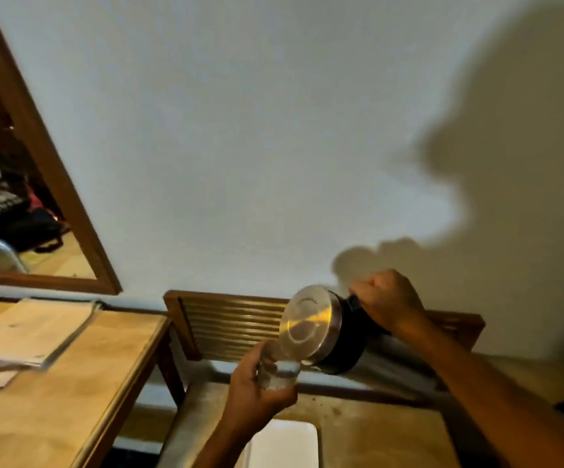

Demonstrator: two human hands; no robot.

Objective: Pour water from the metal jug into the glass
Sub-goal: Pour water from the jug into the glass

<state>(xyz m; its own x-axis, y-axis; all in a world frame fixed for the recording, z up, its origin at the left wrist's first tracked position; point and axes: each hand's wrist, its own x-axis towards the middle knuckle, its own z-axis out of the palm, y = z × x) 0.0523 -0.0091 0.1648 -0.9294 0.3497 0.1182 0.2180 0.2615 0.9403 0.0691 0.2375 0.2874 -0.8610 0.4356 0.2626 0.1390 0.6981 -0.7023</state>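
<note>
Your right hand (388,300) closes around the handle of the metal jug (317,327), tipping it steeply so its lip meets the glass (278,369). Your left hand (257,396) wraps the glass, holding it raised under the lip to catch the water.

The metal jug (311,327) is tipped far over on its side, up in the air. Its round shiny lid faces us and its body looks dark. Its low edge is right over the glass (278,371). The glass is clear and small, also held up in the air, just under the jug and touching or nearly touching it. It looks blurry.
</note>
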